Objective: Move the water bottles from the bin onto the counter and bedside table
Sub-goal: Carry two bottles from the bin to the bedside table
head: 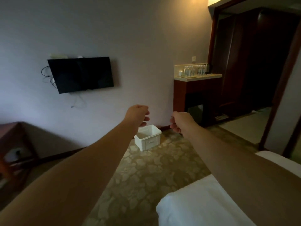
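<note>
Both forearms were bare along all of their visible length, with no sleeve edge showing before the bottom edge of the frame. Each arm looked long and slender, broad where it entered the view and narrowing toward the wrist under the wide-angle lens. The left hand [138, 115] carried no glove, ring or watch that could be seen, and the right hand [180, 122] was likewise bare at the wrist and fingers. The dim light left finer detail, such as nails, too soft to make out.
</note>
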The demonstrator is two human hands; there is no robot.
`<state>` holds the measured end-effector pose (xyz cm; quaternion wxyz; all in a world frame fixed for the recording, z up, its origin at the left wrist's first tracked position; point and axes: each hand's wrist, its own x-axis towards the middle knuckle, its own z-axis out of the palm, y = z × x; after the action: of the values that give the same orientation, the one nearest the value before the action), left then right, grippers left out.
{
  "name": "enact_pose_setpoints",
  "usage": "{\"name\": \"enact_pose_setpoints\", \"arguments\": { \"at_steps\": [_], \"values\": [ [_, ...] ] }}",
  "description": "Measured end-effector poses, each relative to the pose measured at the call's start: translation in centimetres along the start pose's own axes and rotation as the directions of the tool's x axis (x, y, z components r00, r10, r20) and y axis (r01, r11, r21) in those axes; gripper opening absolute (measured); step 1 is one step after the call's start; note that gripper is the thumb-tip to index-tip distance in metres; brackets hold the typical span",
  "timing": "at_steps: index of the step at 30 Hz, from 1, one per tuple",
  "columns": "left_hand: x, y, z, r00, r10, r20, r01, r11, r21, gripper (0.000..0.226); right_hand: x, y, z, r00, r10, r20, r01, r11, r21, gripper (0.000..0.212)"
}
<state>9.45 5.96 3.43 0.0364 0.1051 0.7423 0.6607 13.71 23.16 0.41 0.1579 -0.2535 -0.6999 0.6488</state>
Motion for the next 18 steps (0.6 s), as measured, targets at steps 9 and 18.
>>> {"name": "enact_pose_setpoints", "arguments": {
  "at_steps": [9,18],
  "values": [
    [21.0,-5.4,-4.5,0.996,-0.037,-0.080,0.036,0.999,-0.012,0.016,18.4,-1.0,15.2,0.993,0.012,0.116,-0.009,1.000,-0.026,0.014],
    [43.8,-7.2,-8.4,0.999,-0.025,-0.035,0.025,1.000,-0.001,0.013,36.7,-6.4,26.9,0.997,0.025,0.077,-0.022,0.999,-0.030,0.014]
  ]
}}
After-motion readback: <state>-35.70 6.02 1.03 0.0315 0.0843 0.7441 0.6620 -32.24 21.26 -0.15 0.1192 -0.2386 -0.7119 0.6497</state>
